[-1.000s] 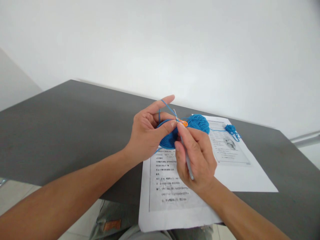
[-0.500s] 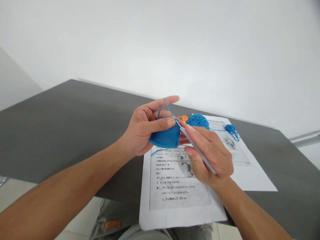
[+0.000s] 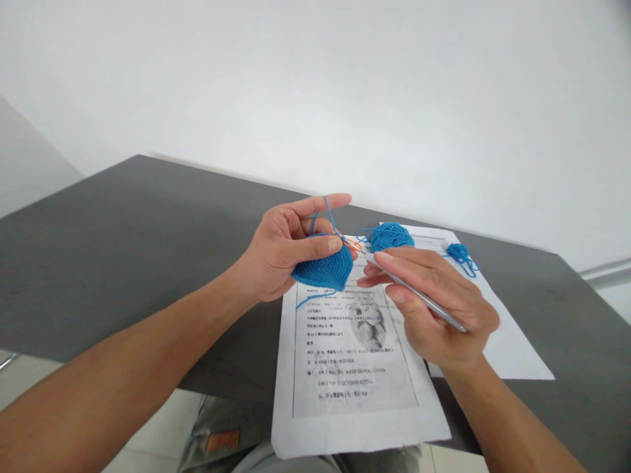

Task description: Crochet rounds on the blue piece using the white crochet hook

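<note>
My left hand [image 3: 290, 246] pinches a blue crocheted piece [image 3: 324, 270] between thumb and fingers. Its index finger points out to the right, with blue yarn [image 3: 328, 211] looped over it and running down to the work. In my right hand [image 3: 438, 302] lies a grey-handled crochet hook [image 3: 428, 301], held like a pen. The hook's metal tip meets the top edge of the crochet piece, beside my left thumb. An orange stitch marker [image 3: 353, 244] hangs at that same edge, partly behind the hook. A loose yarn tail dangles under the piece.
Below my hands a printed sheet [image 3: 345, 430] overlaps the near edge of the dark table [image 3: 123, 263]. A second sheet [image 3: 513, 358] lies to the right. A blue yarn ball [image 3: 391, 236] and a small yarn tangle [image 3: 462, 258] rest behind my right hand. A white wall [image 3: 315, 98] stands beyond.
My right hand has drawn back to the right with the hook, which now lies flatter. The crochet piece has tilted slightly in my left hand, which stays nearly in place.
</note>
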The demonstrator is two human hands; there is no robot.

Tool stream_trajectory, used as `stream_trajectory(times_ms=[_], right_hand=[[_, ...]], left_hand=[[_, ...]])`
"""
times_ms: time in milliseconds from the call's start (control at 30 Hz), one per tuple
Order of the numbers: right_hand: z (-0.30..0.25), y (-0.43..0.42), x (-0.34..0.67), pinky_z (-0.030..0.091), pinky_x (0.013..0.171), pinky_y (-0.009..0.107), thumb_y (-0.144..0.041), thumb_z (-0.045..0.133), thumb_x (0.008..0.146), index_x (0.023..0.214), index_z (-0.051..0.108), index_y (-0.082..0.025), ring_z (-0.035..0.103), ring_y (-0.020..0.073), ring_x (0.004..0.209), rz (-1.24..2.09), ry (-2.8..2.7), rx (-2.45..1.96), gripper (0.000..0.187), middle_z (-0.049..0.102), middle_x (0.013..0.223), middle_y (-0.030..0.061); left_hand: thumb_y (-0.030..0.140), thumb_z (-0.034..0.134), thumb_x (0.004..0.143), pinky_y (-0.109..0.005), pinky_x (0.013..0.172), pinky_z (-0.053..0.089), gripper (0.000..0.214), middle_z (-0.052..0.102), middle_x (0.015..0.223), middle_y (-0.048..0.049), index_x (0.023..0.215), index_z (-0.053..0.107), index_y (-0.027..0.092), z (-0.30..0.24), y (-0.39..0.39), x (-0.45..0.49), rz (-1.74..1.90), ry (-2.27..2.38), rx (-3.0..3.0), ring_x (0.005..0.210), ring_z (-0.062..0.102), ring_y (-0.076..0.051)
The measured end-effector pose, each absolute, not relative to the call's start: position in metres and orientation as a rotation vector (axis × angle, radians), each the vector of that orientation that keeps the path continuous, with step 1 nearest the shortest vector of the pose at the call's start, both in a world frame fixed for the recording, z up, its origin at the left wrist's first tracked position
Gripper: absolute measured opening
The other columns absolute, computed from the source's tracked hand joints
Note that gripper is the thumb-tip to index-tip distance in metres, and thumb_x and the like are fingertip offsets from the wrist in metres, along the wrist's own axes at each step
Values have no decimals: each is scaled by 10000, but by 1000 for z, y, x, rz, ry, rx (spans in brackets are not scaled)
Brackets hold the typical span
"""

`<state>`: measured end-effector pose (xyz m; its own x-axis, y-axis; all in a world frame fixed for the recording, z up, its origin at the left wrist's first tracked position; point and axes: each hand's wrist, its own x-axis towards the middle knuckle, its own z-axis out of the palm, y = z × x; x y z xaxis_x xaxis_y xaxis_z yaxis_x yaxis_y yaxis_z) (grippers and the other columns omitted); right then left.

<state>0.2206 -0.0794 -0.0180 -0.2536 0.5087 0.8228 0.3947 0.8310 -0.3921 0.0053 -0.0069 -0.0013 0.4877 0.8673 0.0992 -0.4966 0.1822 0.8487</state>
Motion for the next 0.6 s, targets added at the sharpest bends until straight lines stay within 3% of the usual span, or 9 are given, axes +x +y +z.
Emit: stream_trajectory(times_ms=[233, 600], right_hand=[[-12, -78, 230, 691, 779, 340, -43, 726, 955, 1419, 727, -227, 789, 200, 954, 100, -1948, -674, 499, 804, 1118, 95], [-9, -79, 243, 672, 820, 386, -28, 770, 916, 1407, 731, -176, 780, 224, 973, 24, -2073, -648, 514, 826, 1116, 113]], left_hand=[[89, 955, 695, -149, 480, 475, 617, 723, 676, 19, 1282, 766, 85, -1, 0, 3, 946, 463, 1027, 529, 630, -79], [72, 892, 743, -173, 535, 532, 590, 797, 736, -32, 1314, 746, 74, -3, 8, -2, 842, 497, 1206, 607, 722, -125]])
